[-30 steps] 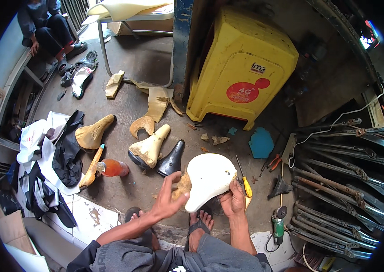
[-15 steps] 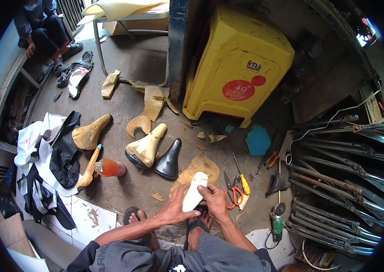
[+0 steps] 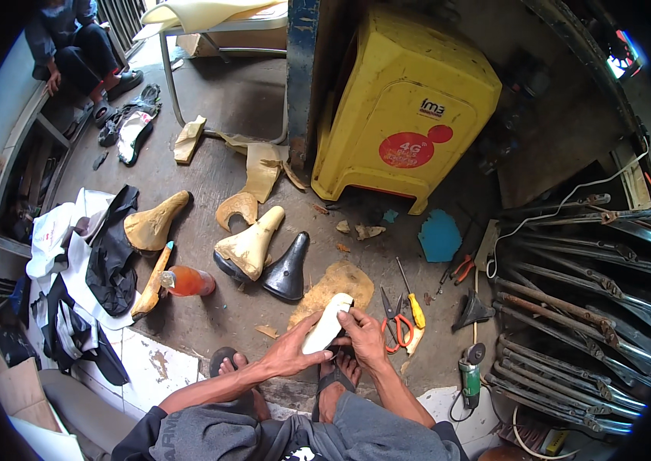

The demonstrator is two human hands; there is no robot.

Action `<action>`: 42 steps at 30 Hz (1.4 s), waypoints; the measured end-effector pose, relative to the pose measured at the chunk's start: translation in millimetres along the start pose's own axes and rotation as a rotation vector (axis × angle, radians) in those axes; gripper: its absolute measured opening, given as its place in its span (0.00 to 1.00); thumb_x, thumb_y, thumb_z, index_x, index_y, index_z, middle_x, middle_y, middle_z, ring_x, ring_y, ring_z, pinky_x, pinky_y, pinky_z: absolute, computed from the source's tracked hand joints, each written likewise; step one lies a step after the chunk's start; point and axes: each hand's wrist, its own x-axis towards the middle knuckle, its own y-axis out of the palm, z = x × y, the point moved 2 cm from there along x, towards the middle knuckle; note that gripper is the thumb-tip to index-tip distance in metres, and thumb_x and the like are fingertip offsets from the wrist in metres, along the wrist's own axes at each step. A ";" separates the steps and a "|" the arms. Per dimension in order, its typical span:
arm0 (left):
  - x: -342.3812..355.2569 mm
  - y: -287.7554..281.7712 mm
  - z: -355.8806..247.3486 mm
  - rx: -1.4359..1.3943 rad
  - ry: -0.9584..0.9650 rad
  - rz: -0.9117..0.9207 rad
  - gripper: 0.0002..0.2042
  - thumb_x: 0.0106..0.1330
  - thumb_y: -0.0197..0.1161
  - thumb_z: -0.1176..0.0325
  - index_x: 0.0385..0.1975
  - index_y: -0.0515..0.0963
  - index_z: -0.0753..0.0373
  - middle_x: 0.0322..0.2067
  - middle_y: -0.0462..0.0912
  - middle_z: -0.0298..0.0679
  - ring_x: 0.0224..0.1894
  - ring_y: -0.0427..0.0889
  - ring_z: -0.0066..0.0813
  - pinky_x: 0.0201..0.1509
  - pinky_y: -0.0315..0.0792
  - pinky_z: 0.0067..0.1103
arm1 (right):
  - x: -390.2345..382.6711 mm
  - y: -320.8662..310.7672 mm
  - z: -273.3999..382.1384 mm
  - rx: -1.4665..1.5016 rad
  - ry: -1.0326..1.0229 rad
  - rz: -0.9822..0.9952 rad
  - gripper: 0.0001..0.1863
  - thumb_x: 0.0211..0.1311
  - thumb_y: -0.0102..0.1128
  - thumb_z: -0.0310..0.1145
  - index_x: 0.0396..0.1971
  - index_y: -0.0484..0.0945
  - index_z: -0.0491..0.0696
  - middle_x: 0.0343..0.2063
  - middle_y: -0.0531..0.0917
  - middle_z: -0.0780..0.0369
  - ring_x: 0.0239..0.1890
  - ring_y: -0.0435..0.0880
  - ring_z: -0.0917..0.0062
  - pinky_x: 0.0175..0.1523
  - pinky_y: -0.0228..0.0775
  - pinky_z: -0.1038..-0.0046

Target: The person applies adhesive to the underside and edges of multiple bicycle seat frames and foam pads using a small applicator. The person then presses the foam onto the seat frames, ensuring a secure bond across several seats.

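Head view: only camera; looks down at both hands.
White seat (image 3: 324, 329): off the floor, between the two hands, above the sandalled feet (image 3: 335, 378); narrow side shows, far end leans right.
Left hand (image 3: 288, 353): fingers mostly hidden behind the seat's left side, thumb along its near end; gap just the seat's thickness, seat gripped.
Right hand (image 3: 365, 339): fingers bent in, thumb and fingertips on the seat's far right part; nearly together, seat edge between. Exact fingertip contact hidden.
Tan pad (image 3: 352, 280): flat on floor, just beyond the seat.
Scissors (image 3: 396, 316): right of the right hand, red handles near, blades apart.
Screwdriver (image 3: 417, 310): yellow handle, right beside the scissors.
Black seat (image 3: 288, 270): far left of the hands, beside a cream seat (image 3: 250, 244).
Bottle (image 3: 191, 282): red-orange contents, upright, left of those seats.
Grinder (image 3: 470, 380): green body, near right, by the metal tubes (image 3: 571, 338).
Yellow stool (image 3: 410, 100): far side, right of centre.
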 end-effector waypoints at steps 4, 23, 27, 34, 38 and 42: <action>-1.4 -1.6 -5.0 -0.011 -0.033 0.035 0.45 0.64 0.67 0.48 0.74 0.53 0.62 0.67 0.66 0.60 0.67 0.70 0.56 0.68 0.67 0.39 | -3.3 1.7 4.8 -0.019 -0.035 -0.023 0.22 0.70 0.63 0.42 0.50 0.79 0.36 0.38 0.86 0.58 0.38 0.87 0.76 0.39 0.87 0.76; 6.1 -14.5 7.4 -0.146 -0.101 -0.195 0.38 0.66 0.67 0.55 0.72 0.58 0.61 0.62 0.75 0.56 0.64 0.76 0.49 0.67 0.68 0.35 | -9.1 -13.6 14.5 -0.046 -0.150 -0.116 0.15 0.73 0.58 0.39 0.41 0.82 0.40 0.33 0.85 0.63 0.34 0.84 0.82 0.39 0.79 0.78; 9.8 -21.8 23.8 -0.339 -0.115 -0.250 0.38 0.66 0.67 0.60 0.72 0.57 0.64 0.63 0.73 0.56 0.66 0.73 0.44 0.70 0.65 0.33 | -7.8 -31.4 24.3 0.342 -0.286 -0.143 0.12 0.75 0.53 0.34 0.43 0.81 0.42 0.38 0.86 0.62 0.41 0.84 0.80 0.49 0.75 0.77; -3.8 -46.2 24.3 -0.710 -0.083 -0.243 0.38 0.70 0.64 0.62 0.73 0.52 0.67 0.66 0.68 0.55 0.67 0.70 0.40 0.71 0.64 0.31 | 1.6 -118.6 37.7 0.663 -0.462 -0.291 0.20 0.78 0.48 0.42 0.60 0.72 0.46 0.59 0.78 0.59 0.61 0.75 0.67 0.66 0.66 0.59; -33.1 -53.5 48.3 -0.874 -0.095 -0.253 0.40 0.66 0.65 0.63 0.73 0.51 0.70 0.66 0.67 0.52 0.68 0.68 0.38 0.71 0.60 0.30 | 23.9 -198.6 -13.1 0.951 -0.368 -0.601 0.19 0.77 0.48 0.46 0.58 0.75 0.52 0.54 0.80 0.65 0.57 0.77 0.70 0.63 0.68 0.63; -76.9 -45.0 78.3 -0.976 -0.199 -0.366 0.38 0.64 0.65 0.63 0.71 0.56 0.69 0.63 0.71 0.50 0.63 0.73 0.36 0.67 0.65 0.29 | 36.0 -231.4 -55.2 0.961 -0.363 -0.578 0.18 0.77 0.49 0.46 0.56 0.75 0.51 0.52 0.80 0.66 0.54 0.77 0.71 0.57 0.73 0.65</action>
